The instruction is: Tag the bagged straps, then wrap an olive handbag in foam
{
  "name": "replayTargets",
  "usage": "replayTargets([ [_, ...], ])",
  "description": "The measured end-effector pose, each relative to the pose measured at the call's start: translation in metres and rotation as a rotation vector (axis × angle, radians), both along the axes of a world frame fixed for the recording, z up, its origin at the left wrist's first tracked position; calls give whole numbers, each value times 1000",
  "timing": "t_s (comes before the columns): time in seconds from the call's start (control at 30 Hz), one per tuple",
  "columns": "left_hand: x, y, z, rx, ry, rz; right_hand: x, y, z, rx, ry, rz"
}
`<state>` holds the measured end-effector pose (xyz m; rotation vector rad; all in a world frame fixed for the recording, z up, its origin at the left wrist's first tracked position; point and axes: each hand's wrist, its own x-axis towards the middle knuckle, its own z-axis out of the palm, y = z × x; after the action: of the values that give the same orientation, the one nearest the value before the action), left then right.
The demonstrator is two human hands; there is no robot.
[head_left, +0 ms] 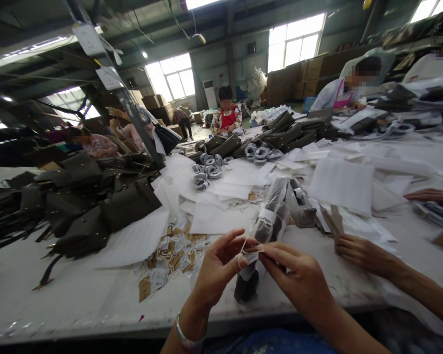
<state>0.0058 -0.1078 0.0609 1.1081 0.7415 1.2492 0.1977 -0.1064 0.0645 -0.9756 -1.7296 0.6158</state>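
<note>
Both my forearms come up from the bottom edge of the frame and meet at lower centre. My left hand (217, 268) is palm-in, a bracelet (184, 337) on its wrist, with thumb and forefinger pinched together on a thin white string (242, 250). My right hand (299, 280) lies knuckles-up just beside it. Its fingertips are closed on the same string from the other side, nearly touching the left ones.

The string runs to a wrapped dark bundle (269, 221), sheathed in clear plastic with a white band around its middle. The bundle lies on the worktop (77, 295) directly behind my fingers. Its long axis runs from lower centre up and slightly right, the near end pointing at me and partly hidden by my hands.

Left of my hands is a scatter of paper tags (173, 250), and beyond them, at middle left, a heap of dark handbags (96, 206). White sheets (221, 196) cover the centre, with grey coils (206, 172) behind them. A co-worker's hand (362, 253) rests on the worktop close to my right hand, at lower right.
</note>
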Motion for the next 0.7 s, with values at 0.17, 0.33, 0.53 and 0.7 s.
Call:
replayTargets([
  [0.17,0,-7,6,146,166,14,-1,1,5,88,-131,0],
  [0.33,1,-8,11,248,389,108,-1,3,6,147,-216,-8],
  [0.53,11,-13,26,615,775,405,0,5,1,128,-263,111],
  [0.7,5,-36,9,579,828,488,2,4,-9,65,-235,102],
])
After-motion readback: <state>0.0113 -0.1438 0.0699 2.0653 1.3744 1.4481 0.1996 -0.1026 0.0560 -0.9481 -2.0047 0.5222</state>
